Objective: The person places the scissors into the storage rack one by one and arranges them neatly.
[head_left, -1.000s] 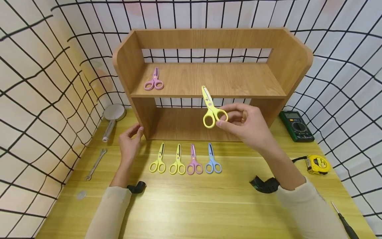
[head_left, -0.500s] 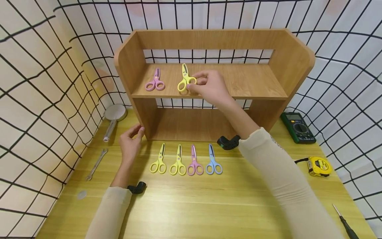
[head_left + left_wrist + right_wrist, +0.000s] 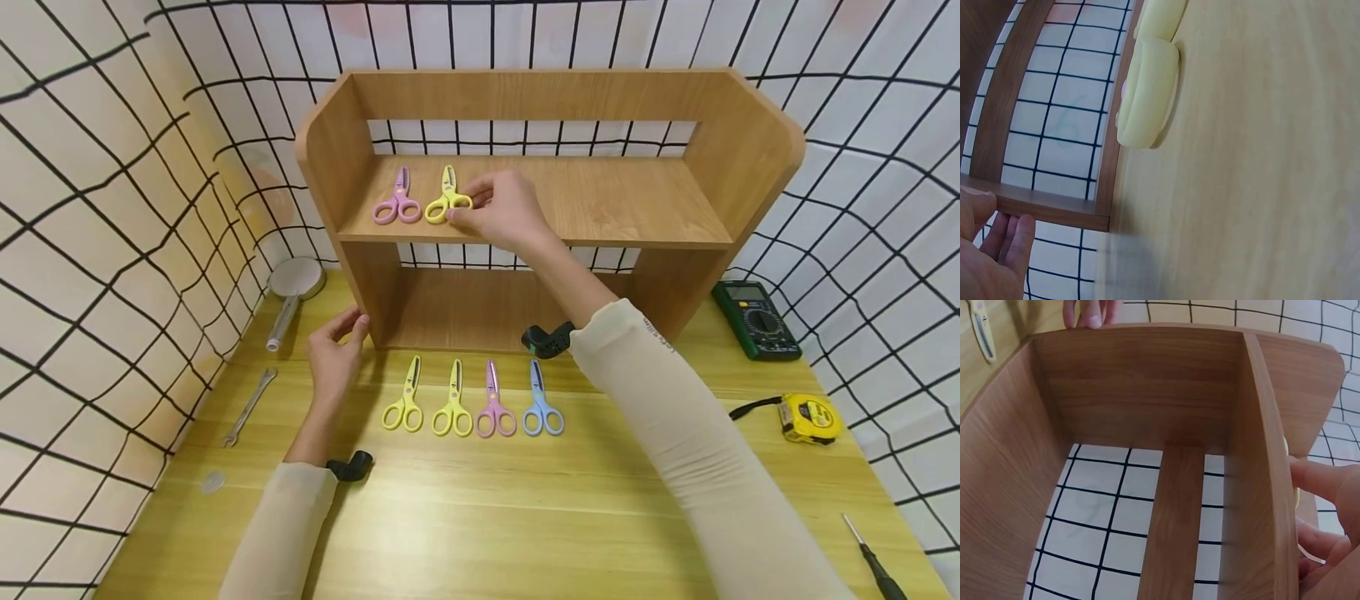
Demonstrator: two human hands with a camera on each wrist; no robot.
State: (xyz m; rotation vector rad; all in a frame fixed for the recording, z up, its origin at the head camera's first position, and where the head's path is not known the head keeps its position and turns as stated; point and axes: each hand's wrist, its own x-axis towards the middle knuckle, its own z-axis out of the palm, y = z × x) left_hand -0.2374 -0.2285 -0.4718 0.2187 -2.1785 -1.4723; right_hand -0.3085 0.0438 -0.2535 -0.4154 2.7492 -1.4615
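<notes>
The yellow scissors (image 3: pixel 449 198) were at the left part of the upper board of the wooden shelf unit (image 3: pixel 585 200), upright in the head view and just beside the pink scissors (image 3: pixel 397 200). A second earlier they had been raised in front of the unit, and half a second earlier farther right along the board; the right hand (image 3: pixel 504 210) had shifted left with them. The left hand (image 3: pixel 336 354) had not moved noticeably.

Below, on the desk (image 3: pixel 480 517), a row stood in front of the unit: two yellow pairs, a mauve pair (image 3: pixel 493 408) and a blue pair (image 3: pixel 542 408). To the right lay a multimeter (image 3: pixel 757 322), a tape measure (image 3: pixel 810 418) and a screwdriver (image 3: pixel 876 567); to the left, a wrench (image 3: pixel 250 408). The right forearm crossed the lower compartment, and the board hid most of the scissors from the right wrist view.

The right hand pinched their right handle loop; whether they bore on the board could not be told. The left hand, well apart from them, touched the left side panel, its fingers relaxed.
</notes>
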